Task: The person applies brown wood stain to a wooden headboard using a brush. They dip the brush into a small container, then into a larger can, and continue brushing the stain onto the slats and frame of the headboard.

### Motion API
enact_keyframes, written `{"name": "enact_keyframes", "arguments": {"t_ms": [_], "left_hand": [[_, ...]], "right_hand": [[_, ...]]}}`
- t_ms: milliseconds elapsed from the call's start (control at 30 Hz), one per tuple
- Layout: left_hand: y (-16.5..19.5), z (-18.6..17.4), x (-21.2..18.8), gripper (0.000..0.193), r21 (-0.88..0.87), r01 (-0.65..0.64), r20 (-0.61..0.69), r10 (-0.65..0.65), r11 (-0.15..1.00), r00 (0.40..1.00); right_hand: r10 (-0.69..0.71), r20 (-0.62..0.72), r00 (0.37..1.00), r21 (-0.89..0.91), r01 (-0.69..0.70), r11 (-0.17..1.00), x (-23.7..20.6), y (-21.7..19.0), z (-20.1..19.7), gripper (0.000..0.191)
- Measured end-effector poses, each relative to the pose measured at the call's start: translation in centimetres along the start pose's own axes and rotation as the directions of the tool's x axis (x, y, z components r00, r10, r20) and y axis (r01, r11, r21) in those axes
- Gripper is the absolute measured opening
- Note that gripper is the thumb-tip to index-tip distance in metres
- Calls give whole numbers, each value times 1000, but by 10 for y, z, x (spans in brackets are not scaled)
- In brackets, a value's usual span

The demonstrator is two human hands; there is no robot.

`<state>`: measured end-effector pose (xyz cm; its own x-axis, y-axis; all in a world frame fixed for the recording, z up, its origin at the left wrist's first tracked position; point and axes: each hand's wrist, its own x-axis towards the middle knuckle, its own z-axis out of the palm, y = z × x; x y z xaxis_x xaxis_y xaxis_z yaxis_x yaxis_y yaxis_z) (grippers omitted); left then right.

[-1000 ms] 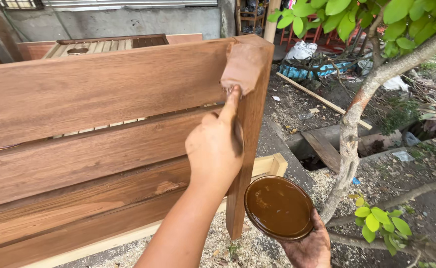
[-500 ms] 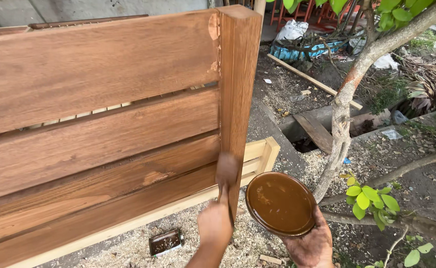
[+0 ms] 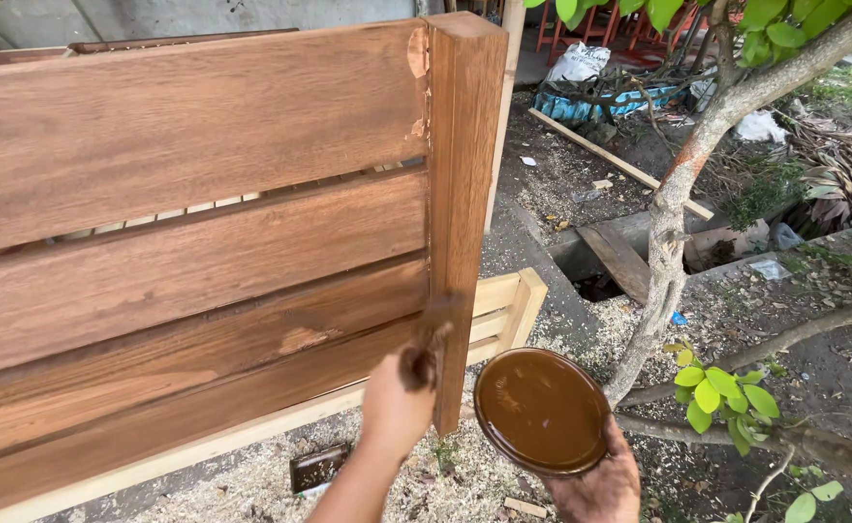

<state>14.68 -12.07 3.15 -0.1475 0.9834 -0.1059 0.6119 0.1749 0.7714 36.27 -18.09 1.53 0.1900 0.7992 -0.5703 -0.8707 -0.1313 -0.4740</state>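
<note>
Now the left hand [image 3: 399, 402] sits a little higher than half a second ago, with the cloth [image 3: 426, 351] back up against the lower part of the post [image 3: 464, 194]; a second ago it was wiping near the post's top. Its fingers are closed around the stained, brown-soaked cloth, pressing it to the wood. The right hand [image 3: 595, 484] has kept its place, cupping from beneath a round bowl [image 3: 542, 409] of glossy brown stain, just right of the post's foot. Square-cut and smooth, the post joins three broad planks [image 3: 193, 145] of reddish, streaky grain. Pale sawdust [image 3: 426, 479] lies loose on the ground beneath.
</note>
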Motion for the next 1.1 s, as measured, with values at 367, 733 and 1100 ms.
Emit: {"name": "enact_keyframes", "arguments": {"t_ms": [367, 733, 1100], "left_hand": [[-52, -83, -112, 43, 261, -447, 390, 330, 856, 860], [-233, -201, -198, 73, -682, 124, 511, 348, 721, 786], [-331, -269, -328, 63, -778, -335, -432, -65, 532, 899]], "right_hand": [[159, 223, 962, -111, -137, 984, -29, 49, 14, 50], [414, 269, 869, -220, -363, 905, -80, 199, 27, 55], [645, 368, 670, -422, -498, 758, -228, 413, 14, 55]]}}
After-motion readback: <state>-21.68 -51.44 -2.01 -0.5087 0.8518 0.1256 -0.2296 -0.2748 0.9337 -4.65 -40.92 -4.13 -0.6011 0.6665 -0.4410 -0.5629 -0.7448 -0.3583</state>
